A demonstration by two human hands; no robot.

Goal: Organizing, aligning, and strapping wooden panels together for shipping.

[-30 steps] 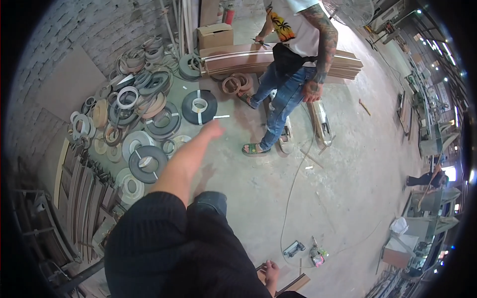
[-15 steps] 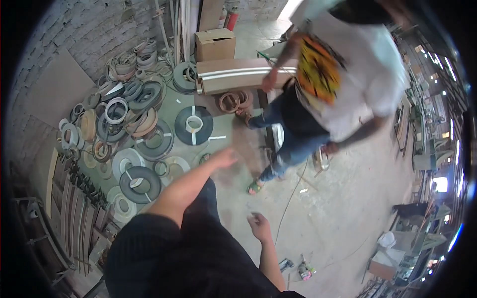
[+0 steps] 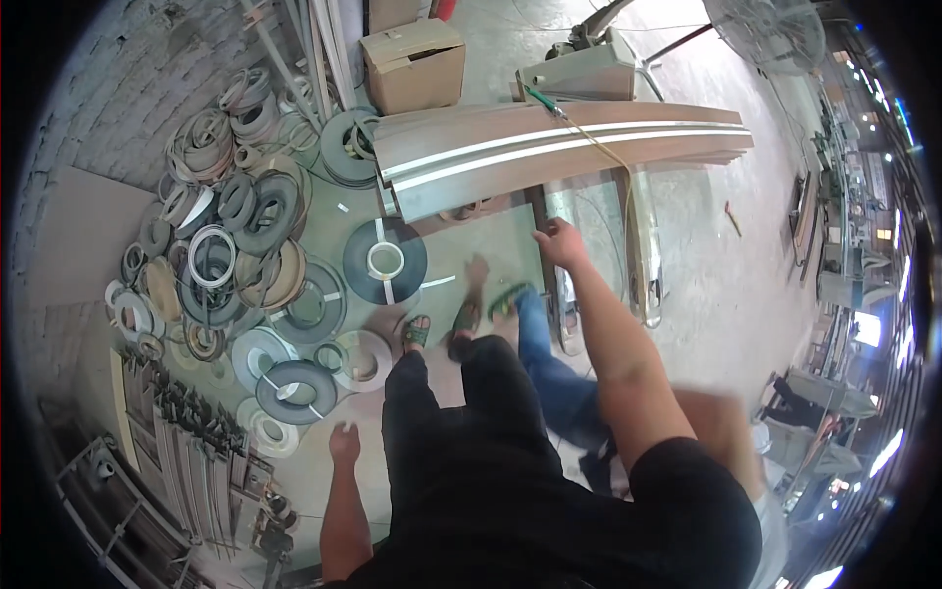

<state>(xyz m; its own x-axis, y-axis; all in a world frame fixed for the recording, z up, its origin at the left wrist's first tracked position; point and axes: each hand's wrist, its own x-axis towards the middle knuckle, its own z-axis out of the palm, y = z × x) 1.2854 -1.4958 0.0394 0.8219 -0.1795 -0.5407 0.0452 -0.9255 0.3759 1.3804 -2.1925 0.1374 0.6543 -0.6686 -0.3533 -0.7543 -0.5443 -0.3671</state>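
Right arm: stretched forward, elbow slightly bent; right hand [image 3: 559, 241] out ahead, fingers loosely bent, unclenched. Long brown board stack [image 3: 530, 123], white-striped, lies beyond it, across the upper view. Left arm: hanging low; left hand [image 3: 344, 444] near a dark grey strip coil [image 3: 326, 391]. Left fingers too foreshortened; cannot tell whether closed.

camera: left fisheye on my head | looks: steeply down and ahead, past my shirt [image 3: 471, 535] and legs [image 3: 500, 383] | nearest: shirt, along lower edge | mid: my left hand [image 3: 344, 444], right hand [image 3: 560, 243] | farther: boards [image 3: 491, 134] | sides: wall [image 3: 118, 118] left, fan [image 3: 770, 34] upper right | rim: dark, round, straight edges bending toward it
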